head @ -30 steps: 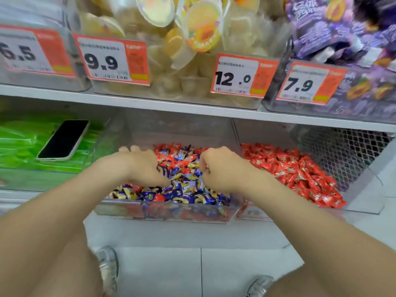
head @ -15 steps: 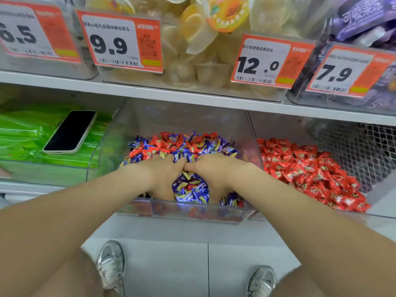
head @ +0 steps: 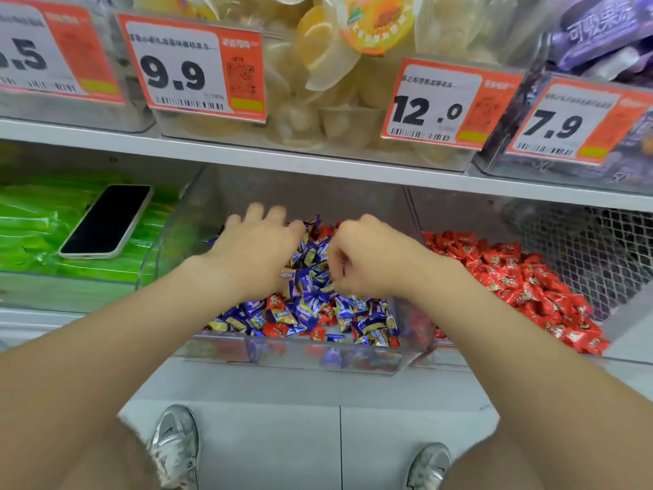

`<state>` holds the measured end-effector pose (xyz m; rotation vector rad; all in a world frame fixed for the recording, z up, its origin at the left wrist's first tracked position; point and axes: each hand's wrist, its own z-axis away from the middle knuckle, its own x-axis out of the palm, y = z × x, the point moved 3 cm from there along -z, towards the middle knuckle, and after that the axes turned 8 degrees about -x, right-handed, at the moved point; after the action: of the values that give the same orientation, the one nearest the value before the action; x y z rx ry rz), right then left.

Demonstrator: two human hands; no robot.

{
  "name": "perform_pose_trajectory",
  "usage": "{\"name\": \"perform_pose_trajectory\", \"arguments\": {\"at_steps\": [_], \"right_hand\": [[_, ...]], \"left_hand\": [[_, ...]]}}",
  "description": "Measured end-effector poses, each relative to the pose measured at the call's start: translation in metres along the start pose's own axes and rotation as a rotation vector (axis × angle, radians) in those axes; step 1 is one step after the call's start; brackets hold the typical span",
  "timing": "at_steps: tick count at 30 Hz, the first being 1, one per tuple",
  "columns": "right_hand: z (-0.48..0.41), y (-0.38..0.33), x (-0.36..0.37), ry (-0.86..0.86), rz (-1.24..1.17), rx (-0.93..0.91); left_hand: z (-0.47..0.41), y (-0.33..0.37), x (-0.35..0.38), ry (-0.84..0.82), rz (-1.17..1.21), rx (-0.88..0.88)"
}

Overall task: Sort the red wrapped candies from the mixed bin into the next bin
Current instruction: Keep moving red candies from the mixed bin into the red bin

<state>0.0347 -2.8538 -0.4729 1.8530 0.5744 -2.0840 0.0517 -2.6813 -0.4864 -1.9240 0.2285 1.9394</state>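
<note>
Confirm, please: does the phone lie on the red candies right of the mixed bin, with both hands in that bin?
No: the head view shows the phone on the green packets left of the mixed bin; the left hand and right hand are in that bin.

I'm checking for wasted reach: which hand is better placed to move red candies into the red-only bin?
Right. The right hand lies in the mixed bin on the side nearest the red bin, fingers curled into the candies; the left hand lies flat, farther away.

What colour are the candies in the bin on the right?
Those wrapped candies are red, seen best in the head view.
</note>
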Motion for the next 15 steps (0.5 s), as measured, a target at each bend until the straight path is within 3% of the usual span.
{"name": "perform_pose_trajectory", "arguments": {"at_steps": [3,5,8,11,15], "right_hand": [[0.019,-0.004,0.015,-0.451,0.003,0.007],[0.022,-0.003,0.025,-0.537,0.112,0.002],[0.013,-0.005,0.038,-0.487,0.140,-0.056],[0.010,-0.003,0.050,-0.356,0.182,-0.125],[0.002,-0.002,0.037,-0.023,-0.132,-0.097]], "left_hand": [[0.005,0.016,0.004,-0.117,0.293,0.336],[0.009,0.030,0.016,-0.251,0.406,0.468],[0.006,0.039,0.038,-0.181,0.245,0.561],[0.000,0.029,0.038,-0.153,0.048,0.482],[-0.004,0.019,0.024,-0.075,-0.131,0.317]]}}
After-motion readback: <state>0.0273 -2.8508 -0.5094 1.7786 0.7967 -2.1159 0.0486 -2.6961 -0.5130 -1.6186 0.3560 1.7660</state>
